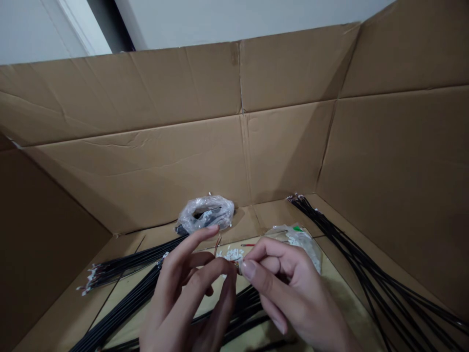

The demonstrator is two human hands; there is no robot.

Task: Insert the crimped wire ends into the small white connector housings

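My left hand (194,288) is closed, its thumb and index finger pinching thin red and dark wires (234,263); the middle of the pinch is hidden by the fingers. Facing it, my right hand (289,288) grips a small white connector (240,266) between thumb and index finger. The connector touches the wire ends, but whether they sit inside it I cannot tell. Loose red wire ends (218,243) stick up behind the left fingers. Just beyond the hands lies a pile of small white connectors (234,253). Black cables (245,303) run beneath both hands.
Cardboard walls (176,161) enclose the work surface. Black cable bundles lie at the left (124,300) and far left (139,259), another (344,244) along the right. A clear plastic bag (306,247) holds white pieces. Near the back wall sits a plastic-wrapped coil (186,210).
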